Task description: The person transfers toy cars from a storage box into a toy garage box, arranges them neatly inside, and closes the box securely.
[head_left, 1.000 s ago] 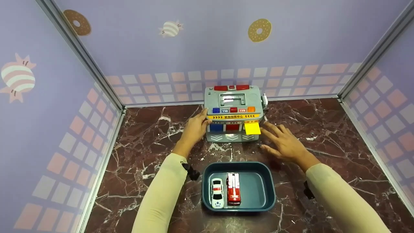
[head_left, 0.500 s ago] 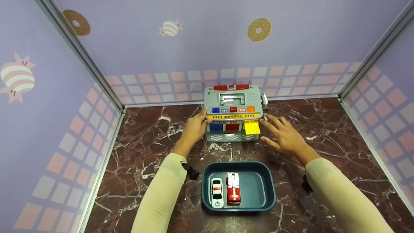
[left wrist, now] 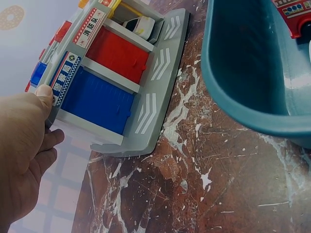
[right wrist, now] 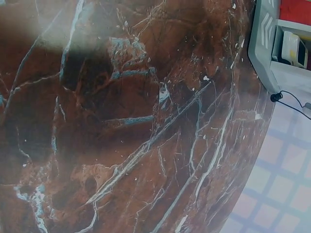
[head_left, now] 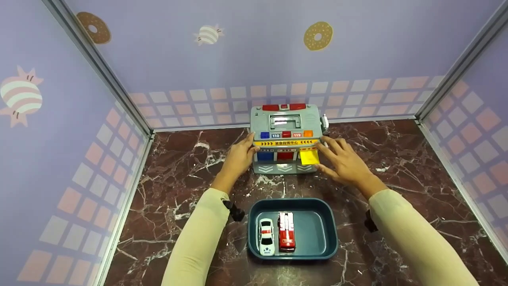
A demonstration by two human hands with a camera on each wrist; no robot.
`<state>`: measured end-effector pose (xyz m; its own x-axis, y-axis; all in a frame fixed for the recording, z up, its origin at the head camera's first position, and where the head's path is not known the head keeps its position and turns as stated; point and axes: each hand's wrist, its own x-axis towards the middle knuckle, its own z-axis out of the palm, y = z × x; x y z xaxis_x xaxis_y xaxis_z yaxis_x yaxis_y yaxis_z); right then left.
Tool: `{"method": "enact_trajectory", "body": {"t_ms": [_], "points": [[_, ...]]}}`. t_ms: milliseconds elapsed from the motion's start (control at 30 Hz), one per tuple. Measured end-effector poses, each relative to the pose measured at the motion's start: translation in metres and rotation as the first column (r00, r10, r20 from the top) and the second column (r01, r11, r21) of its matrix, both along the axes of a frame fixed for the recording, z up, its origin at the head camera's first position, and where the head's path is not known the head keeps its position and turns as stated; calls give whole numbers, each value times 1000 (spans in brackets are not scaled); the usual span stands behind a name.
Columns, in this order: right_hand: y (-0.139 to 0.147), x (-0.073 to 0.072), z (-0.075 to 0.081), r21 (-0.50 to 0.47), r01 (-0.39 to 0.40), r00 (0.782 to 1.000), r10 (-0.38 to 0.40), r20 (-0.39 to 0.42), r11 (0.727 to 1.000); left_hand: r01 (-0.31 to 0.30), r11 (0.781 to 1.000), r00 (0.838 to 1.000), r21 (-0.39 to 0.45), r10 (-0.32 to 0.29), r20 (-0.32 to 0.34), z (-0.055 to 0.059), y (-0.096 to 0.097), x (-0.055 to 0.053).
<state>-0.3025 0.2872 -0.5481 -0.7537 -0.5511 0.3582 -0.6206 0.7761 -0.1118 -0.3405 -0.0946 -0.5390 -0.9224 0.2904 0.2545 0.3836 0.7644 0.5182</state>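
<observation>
A grey toy emergency station stands at the back, with a blue door and a red door down. Its yellow door is swung up and outward, and a white toy car shows inside that bay. My left hand grips the station's left front corner, thumb on the front and other fingers round the side. At the right front corner, my right hand has its fingers extended, index fingertip at the yellow door's upper edge, thumb near its lower corner. The right wrist view does not show this hand.
A dark teal tray lies in front of the station, holding a white police car and a red fire truck. A black cord trails by the station's right side. Patterned panels enclose the marbled tabletop.
My right hand has moved left and slightly up, its fingertips coming to the yellow door. The left hand has stayed at the station's corner.
</observation>
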Motion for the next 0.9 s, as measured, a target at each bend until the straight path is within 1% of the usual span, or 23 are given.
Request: {"method": "enact_trajectory", "body": {"t_ms": [267,400,733,900], "points": [[-6,-3,2,19,21,999,-22,37,1000,6,999,1000,36,-5,-14,-1,0,1],[-8,-5,1,23,38,998,-40,51,999,1,999,1000,36,-1,-5,-1,0,0],[-11,-8,1,35,42,998,-43,49,999,7,999,1000,34,-7,-5,0,0,1],[-15,-10,1,70,56,997,-59,44,996,6,999,1000,40,-6,-18,-1,0,1]]}}
